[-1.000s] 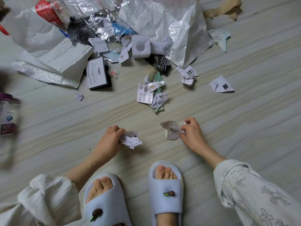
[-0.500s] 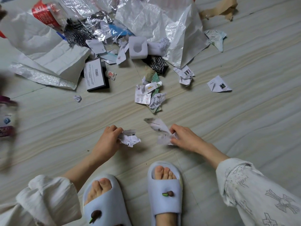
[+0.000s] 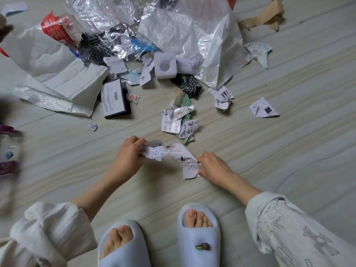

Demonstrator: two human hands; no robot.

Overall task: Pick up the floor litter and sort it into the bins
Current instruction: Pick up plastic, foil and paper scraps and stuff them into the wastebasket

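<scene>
Two hands work low over the pale wooden floor (image 3: 289, 151). I see my left hand (image 3: 127, 157) gripping a crumpled white paper ball (image 3: 156, 153); my right hand (image 3: 213, 166) pinches, it seems, a torn printed paper slip (image 3: 183, 157) touching that ball.

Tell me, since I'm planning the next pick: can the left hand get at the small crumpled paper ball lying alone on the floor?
Probably not yet: bare floor leaves the way to the paper ball free, but the left hand is gripping a crumpled paper.
</scene>
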